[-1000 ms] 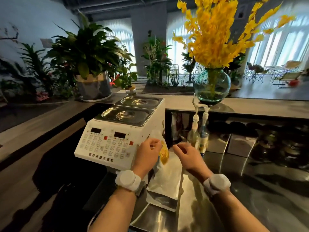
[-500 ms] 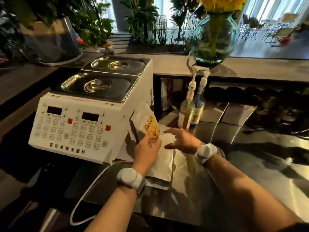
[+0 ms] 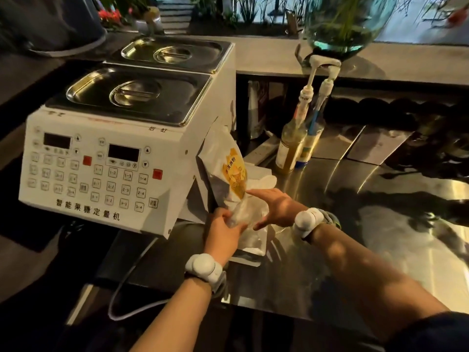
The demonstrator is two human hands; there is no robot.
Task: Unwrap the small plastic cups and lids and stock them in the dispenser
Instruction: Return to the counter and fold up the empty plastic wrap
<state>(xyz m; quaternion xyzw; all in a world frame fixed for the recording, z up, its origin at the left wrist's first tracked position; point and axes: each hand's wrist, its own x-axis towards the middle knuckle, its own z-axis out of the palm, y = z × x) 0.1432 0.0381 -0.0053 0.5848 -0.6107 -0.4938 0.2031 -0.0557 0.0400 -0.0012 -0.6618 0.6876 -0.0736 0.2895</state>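
Observation:
A translucent plastic-wrapped pack lies between my hands, low in front of a white paper bag with a yellow label. What the wrap holds is too blurred to tell. My left hand grips the pack's near end. My right hand has its forefinger over the pack and its thumb under it, so it clasps the far side. The bag leans upright against the right side of the white machine. No cup dispenser shows in this view.
The machine has a keypad and two steel lidded pans. Two pump bottles stand behind the bag. A glass vase sits on the raised ledge. Flat white bags lie on the steel counter. A white cable hangs off the front edge.
The view has tilted down and come closer. Both hands dropped from the bag's upper part to its base, where they now hold a plastic-wrapped pack.

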